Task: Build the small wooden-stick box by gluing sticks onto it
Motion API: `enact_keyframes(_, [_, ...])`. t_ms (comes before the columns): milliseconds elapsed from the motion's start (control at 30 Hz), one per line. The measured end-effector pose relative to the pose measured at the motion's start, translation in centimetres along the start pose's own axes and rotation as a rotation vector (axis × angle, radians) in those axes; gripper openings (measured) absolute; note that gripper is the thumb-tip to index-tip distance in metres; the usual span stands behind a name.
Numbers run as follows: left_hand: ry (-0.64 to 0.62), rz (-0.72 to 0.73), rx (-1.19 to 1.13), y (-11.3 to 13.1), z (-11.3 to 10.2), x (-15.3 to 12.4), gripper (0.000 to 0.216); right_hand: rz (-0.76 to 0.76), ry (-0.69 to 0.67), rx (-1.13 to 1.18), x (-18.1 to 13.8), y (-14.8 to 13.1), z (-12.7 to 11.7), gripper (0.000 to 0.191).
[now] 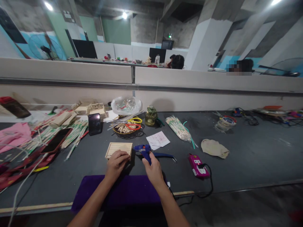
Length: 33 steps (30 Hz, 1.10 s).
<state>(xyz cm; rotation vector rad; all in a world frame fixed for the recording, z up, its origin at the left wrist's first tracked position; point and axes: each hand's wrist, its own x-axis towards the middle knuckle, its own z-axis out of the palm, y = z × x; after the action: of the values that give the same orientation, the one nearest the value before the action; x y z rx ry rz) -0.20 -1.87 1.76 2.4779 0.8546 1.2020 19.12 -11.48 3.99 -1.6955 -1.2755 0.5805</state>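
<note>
A small panel of pale wooden sticks [115,147] lies on the dark tabletop. My left hand [116,165] is closed at its lower right corner, fingers bent together over the edge, and it hides that part. In my right hand [154,170] is a blue hot glue gun [143,149], gripped by its handle. The nozzle points left, close to the panel's right edge. Just right of the gun lies a blue-handled tool with thin metal tips [165,155]. Two printed paper slips [158,139] rest behind the gun.
A basket of sticks and scissors [126,127], a glass jar [151,116] and a bagged stick bundle [178,127] stand behind. A pink power strip [198,166] with a black cord lies right. Phones [94,124] and stick bundles crowd the left. A purple cushion [130,189] lines the front edge.
</note>
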Motion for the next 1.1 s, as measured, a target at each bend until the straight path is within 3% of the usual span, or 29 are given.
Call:
enact_keyframes(400, [0.001,0.002,-0.006,-0.19,0.08,-0.15,0.015,-0.004,-0.017,0.141,0.28,-0.43,-0.14,0.036])
enact_keyframes(1100, [0.019,0.005,-0.011,0.14,0.06,0.18,0.013,0.022,-0.03,0.005,0.3,-0.42,-0.29,0.045])
